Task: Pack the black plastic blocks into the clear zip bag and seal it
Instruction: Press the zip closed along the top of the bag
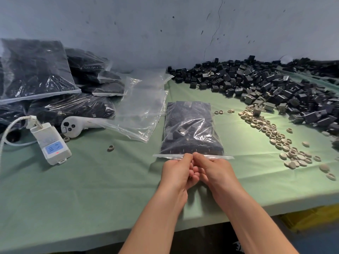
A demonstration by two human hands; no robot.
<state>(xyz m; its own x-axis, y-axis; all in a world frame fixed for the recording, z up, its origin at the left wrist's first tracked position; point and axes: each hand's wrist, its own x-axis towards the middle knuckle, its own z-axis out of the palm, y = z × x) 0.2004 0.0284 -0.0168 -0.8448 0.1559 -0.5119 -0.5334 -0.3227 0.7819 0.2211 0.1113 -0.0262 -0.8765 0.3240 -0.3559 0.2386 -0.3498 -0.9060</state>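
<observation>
Both hands, left hand (pixel 176 170) and right hand (pixel 213 169), pinch the filled zip bag (pixel 191 129) at mid-seal; uneven pressing could leave the ends unsealed, spilling blocks.

The clear zip bag (pixel 190 129) is being kept flat on the green table (pixel 91 180), packed full of black plastic blocks (pixel 189 116), with its zip strip (pixel 216 157) lying along the near edge. The strip is being pinched at its middle by the left hand (pixel 176 171) and the right hand (pixel 214 171), set side by side. A loose pile (pixel 275 88) of the same blocks is being left heaped at the table's far right.
</observation>
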